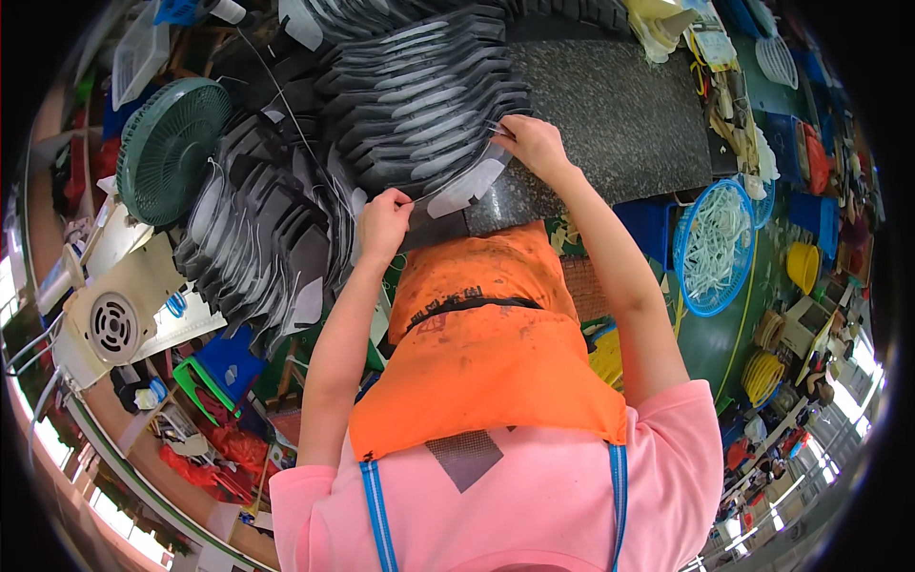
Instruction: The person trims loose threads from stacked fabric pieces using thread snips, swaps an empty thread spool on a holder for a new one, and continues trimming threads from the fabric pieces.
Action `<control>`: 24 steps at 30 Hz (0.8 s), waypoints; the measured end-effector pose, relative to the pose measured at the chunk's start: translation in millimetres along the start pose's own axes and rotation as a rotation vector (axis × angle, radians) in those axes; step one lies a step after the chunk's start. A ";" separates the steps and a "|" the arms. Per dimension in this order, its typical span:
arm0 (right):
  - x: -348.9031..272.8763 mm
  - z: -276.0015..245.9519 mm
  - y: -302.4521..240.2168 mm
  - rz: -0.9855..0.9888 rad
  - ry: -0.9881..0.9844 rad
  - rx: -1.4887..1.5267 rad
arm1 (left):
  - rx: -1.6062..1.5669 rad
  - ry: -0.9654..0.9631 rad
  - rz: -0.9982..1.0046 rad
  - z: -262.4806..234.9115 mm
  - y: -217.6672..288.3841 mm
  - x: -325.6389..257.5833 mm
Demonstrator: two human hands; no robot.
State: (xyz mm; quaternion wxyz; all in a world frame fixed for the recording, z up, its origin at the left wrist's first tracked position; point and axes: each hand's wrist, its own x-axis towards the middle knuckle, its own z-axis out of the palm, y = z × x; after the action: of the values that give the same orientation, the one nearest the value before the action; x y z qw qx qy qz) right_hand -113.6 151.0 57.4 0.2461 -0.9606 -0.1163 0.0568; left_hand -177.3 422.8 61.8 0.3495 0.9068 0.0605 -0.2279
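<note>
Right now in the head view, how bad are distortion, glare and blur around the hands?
Head view: strong fisheye bend and dark vignette at the rim; blown-out glare at the lower-left and lower-right edges. Centre is evenly lit and sharp: left hand and right hand on the clear film piece show no motion blur.

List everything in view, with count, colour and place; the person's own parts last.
flat shaped pieces: many, black with pale film, fanned in overlapping rows, upper centre and left
speckled slab: one, dark grey, upper right of centre
fan: one, green, upper left
round basket: one, blue, holds white strips, right
stool: one, blue and green, lower left
apron: one, orange, centre
left hand: pinching a piece's film edge
right hand: pinching the same film
</note>
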 end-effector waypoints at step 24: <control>-18.6 34.0 -102.5 -0.383 -0.206 0.084 | -0.733 0.041 -0.124 -33.2 -34.9 -27.6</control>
State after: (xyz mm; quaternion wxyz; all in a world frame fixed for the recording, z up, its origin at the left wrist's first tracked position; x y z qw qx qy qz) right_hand -157.3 249.2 78.5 0.2788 -0.8990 -0.3187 0.1116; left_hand -198.9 472.2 74.8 0.6352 0.7204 0.2000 -0.1938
